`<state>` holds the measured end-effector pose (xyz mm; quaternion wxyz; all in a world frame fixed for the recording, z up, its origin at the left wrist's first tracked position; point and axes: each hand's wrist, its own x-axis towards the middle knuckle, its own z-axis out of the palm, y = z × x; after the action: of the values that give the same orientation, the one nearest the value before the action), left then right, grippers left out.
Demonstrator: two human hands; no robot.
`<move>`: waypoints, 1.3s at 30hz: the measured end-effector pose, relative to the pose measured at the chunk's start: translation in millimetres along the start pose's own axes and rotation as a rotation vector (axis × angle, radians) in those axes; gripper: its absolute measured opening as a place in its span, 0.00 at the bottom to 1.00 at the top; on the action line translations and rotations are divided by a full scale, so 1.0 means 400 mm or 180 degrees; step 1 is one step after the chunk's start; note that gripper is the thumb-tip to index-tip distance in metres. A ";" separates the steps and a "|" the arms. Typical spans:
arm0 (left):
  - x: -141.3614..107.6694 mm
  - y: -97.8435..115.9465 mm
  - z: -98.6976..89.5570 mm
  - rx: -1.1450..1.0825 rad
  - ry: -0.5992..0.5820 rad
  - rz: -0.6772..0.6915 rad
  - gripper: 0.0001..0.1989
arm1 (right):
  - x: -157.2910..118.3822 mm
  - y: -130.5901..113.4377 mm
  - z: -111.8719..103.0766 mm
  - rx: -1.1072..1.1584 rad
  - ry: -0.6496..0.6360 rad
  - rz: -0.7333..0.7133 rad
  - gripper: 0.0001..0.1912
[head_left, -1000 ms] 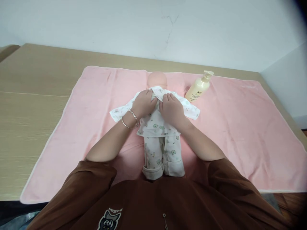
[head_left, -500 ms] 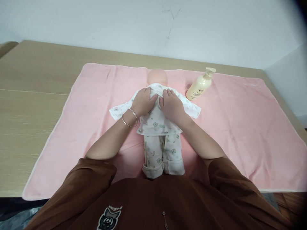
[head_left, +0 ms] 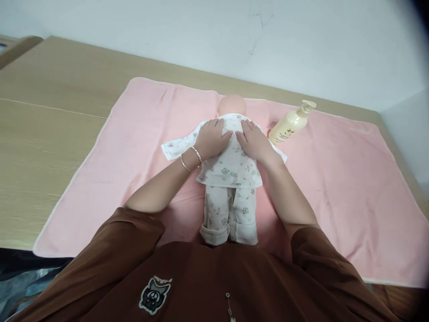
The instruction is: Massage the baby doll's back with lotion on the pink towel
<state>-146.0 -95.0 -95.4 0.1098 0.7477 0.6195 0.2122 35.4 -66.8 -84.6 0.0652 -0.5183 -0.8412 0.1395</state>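
Observation:
A baby doll [head_left: 232, 105] lies stretched out with its head away from me, its face not showing. It wears a white printed shirt [head_left: 231, 172] and matching trousers [head_left: 217, 208] with turned-up cuffs. My left hand [head_left: 213, 137] rests flat on the left of the shirt's upper part, fingers stretched out. Opposite it, my right hand [head_left: 254, 139] lies on the right shoulder area, fingers spread. Bare cloth shows between the two thumbs. The left sleeve of the shirt spreads out to the side; my right wrist covers most of the other sleeve.
Under the doll is a pink blanket [head_left: 335, 192] on a wooden table [head_left: 50, 134]. A pale yellow pump bottle [head_left: 288, 127] leans or lies just right of the doll's shoulder. A white wall [head_left: 187, 36] rises behind the table.
My hands have opened from gathering the shirt's cloth near the collar to lying flat on it. The cloth there is smoother. The whole view has tilted slightly.

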 end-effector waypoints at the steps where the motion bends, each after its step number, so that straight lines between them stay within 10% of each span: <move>1: 0.006 -0.005 0.002 -0.0026 0.0024 -0.0059 0.23 | -0.013 -0.020 0.006 -0.0096 0.0111 0.0055 0.36; 5: -0.003 0.008 0.012 0.0037 0.0125 -0.0131 0.25 | -0.046 -0.076 0.018 -0.0217 0.0431 0.0119 0.34; 13: -0.061 0.075 0.010 0.0025 -0.0079 -0.0032 0.30 | 0.010 0.022 0.004 0.0370 0.0259 -0.0119 0.35; 22: -0.011 0.019 0.050 -0.0030 0.0274 -0.0235 0.30 | 0.001 -0.008 0.051 0.0140 0.0565 0.0037 0.34; 30: -0.062 0.075 0.048 0.0048 0.0400 -0.0117 0.29 | 0.014 0.036 0.013 0.0219 0.0203 -0.0257 0.37; 39: -0.017 0.012 0.006 0.0089 0.0006 0.0070 0.23 | -0.087 -0.096 -0.009 -0.0428 0.0124 -0.0226 0.34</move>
<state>-141.7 -102.3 -96.9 0.0963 0.7558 0.6143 0.2054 19.2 -113.3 -68.4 0.0516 -0.4940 -0.8651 0.0702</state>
